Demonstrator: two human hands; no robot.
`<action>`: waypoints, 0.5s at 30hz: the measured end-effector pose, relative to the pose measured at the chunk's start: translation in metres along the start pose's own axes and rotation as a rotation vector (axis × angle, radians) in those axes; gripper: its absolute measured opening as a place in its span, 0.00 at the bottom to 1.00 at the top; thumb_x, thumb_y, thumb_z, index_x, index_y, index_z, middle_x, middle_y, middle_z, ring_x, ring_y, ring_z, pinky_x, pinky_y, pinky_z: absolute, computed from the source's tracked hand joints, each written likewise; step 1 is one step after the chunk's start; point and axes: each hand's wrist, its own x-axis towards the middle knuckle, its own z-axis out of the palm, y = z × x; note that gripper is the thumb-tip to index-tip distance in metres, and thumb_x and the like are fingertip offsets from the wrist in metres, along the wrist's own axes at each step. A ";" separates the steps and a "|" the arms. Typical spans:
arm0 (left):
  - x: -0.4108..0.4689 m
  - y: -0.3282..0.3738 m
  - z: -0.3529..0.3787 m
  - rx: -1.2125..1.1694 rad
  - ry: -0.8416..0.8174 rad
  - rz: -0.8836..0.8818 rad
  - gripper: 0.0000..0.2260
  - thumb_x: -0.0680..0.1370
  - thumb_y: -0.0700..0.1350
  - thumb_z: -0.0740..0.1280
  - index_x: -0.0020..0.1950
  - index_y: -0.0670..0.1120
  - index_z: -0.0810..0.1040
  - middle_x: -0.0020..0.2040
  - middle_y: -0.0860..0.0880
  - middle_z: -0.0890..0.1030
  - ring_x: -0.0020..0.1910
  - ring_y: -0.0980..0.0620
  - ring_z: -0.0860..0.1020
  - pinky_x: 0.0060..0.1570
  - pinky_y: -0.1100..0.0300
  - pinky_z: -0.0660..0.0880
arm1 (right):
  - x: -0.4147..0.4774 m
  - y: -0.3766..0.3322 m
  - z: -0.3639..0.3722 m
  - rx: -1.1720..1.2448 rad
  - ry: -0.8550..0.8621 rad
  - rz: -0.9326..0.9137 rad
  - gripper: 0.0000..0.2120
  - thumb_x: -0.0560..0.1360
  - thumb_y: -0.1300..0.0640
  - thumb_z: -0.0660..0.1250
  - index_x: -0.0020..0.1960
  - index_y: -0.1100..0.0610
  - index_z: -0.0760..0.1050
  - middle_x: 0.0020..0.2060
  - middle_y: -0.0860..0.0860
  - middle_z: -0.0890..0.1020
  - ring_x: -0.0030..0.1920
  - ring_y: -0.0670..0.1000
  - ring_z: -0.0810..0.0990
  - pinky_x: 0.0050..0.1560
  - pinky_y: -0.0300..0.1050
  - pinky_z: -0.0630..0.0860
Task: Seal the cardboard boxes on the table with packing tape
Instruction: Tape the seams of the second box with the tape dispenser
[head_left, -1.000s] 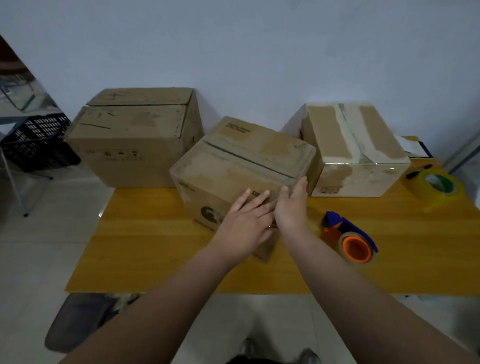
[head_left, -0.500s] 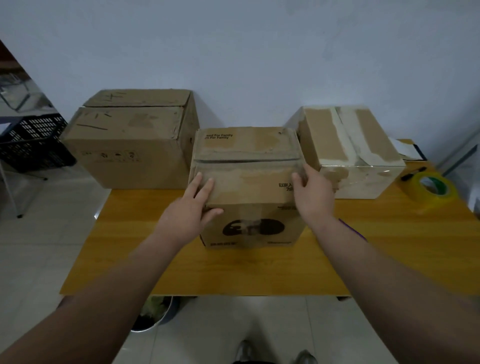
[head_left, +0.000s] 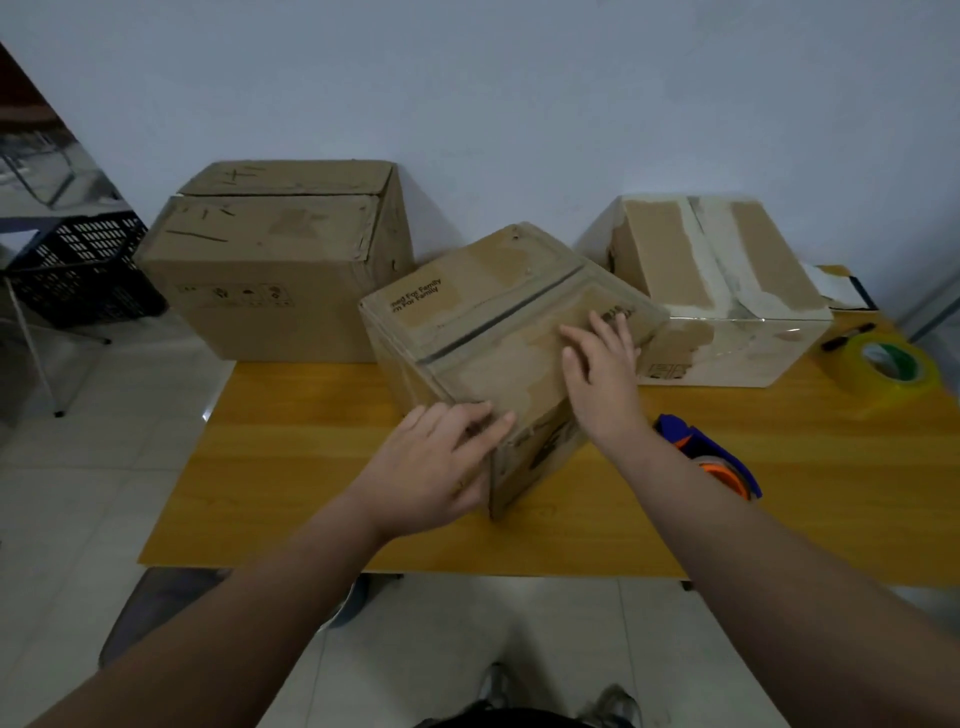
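Observation:
A small cardboard box (head_left: 483, 322) stands in the middle of the wooden table (head_left: 291, 467), turned with one corner towards me. Its top flaps are closed with a dark seam between them. My left hand (head_left: 441, 462) presses against the near corner of the box, fingers spread. My right hand (head_left: 602, 374) lies flat on the top right flap. A blue and orange tape dispenser (head_left: 717, 457) rests on the table just right of my right forearm, partly hidden by it. A large box (head_left: 275, 260) stands at the back left, a taped box (head_left: 717, 280) at the back right.
A roll of yellowish tape (head_left: 883, 369) sits at the table's right edge, with a black pen (head_left: 847, 335) and a clipboard with paper (head_left: 841, 291) behind it. A black plastic crate (head_left: 78, 270) stands on a stand left of the table. Tiled floor lies below.
The small box has been rotated on the table from square-on to corner-on. My left hand moved to its near corner and my right hand slid onto its top. The tape dispenser shows again.

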 end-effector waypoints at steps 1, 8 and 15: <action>0.005 0.000 -0.001 0.057 0.034 0.045 0.24 0.74 0.53 0.62 0.69 0.49 0.70 0.58 0.45 0.76 0.54 0.46 0.74 0.51 0.52 0.69 | 0.003 0.004 -0.004 0.020 -0.003 -0.019 0.16 0.81 0.54 0.56 0.67 0.53 0.72 0.74 0.53 0.62 0.76 0.52 0.48 0.74 0.60 0.43; 0.049 0.028 0.009 0.002 0.034 0.104 0.21 0.74 0.52 0.69 0.64 0.46 0.74 0.63 0.44 0.76 0.62 0.45 0.73 0.62 0.50 0.68 | 0.003 0.028 -0.029 0.131 -0.015 -0.117 0.13 0.80 0.61 0.60 0.61 0.55 0.77 0.68 0.52 0.72 0.71 0.45 0.61 0.71 0.41 0.57; 0.101 0.086 0.034 0.025 0.102 -0.122 0.21 0.72 0.53 0.70 0.62 0.46 0.76 0.57 0.45 0.77 0.55 0.45 0.75 0.55 0.50 0.67 | -0.001 0.096 -0.066 0.147 -0.023 -0.059 0.15 0.80 0.62 0.58 0.64 0.54 0.75 0.60 0.48 0.76 0.61 0.47 0.73 0.60 0.41 0.71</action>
